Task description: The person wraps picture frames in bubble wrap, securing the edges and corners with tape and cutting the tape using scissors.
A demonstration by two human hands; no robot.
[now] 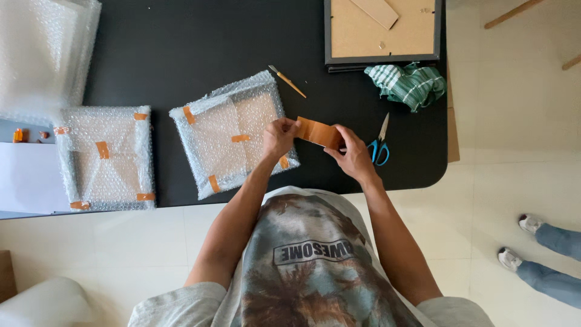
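Both the left hand (279, 137) and right hand (351, 154) are pinching a stretched strip of brown tape (319, 132), which is risking folding onto itself above the bubble-wrapped frame (233, 133).

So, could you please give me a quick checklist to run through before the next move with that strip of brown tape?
1. Strip of brown tape held at both ends: ok, left hand and right hand each pinch an end.
2. Strip flat and untwisted: ok, it is stretched between the hands.
3. Bubble-wrapped frame within reach: ok, it lies under the left hand.
4. Earlier tape pieces on that package stuck down: cannot tell, too small to judge.
5. Scissors clear of the hands: ok, they lie on the black table just right of the right hand.
6. Sticky side facing down: cannot tell.
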